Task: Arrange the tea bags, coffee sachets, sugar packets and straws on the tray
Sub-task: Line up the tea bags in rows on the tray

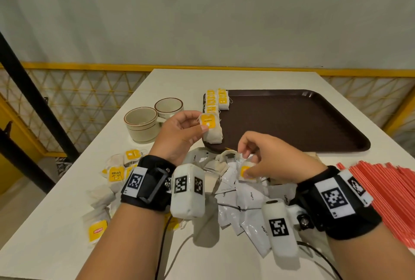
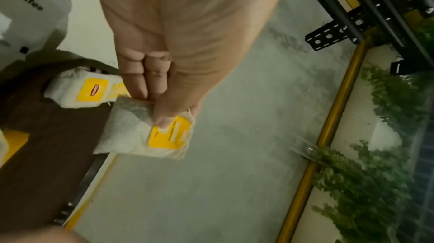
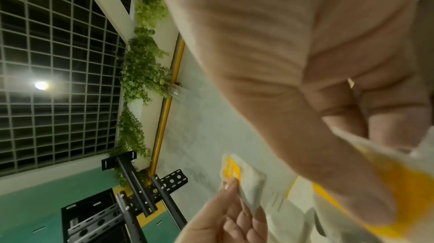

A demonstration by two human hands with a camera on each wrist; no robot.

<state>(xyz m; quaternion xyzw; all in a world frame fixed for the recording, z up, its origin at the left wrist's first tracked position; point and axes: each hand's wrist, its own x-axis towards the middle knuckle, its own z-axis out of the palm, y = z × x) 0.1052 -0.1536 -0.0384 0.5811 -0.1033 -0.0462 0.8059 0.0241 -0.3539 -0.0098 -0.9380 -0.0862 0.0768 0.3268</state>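
Above the near left corner of the brown tray (image 1: 292, 122), the left hand (image 1: 179, 135) pinches a tea bag (image 1: 211, 130) between thumb and fingertips, its yellow tag facing up; the bag hangs at the tray's rim. Beyond this grip, two short rows of tea bags (image 1: 216, 99) lie on the tray's far left corner. To the right of and nearer than the left hand, the right hand (image 1: 269, 158) curls its fingers round a second tea bag (image 1: 246, 170), held just over the heap of white coffee sachets (image 1: 247, 203). Left of both grips, loose tea bags (image 1: 116, 173) lie on the white table (image 1: 56, 223), with two cups (image 1: 155, 120) behind them. Right of the right hand lies a sheaf of red straws (image 1: 386, 189).
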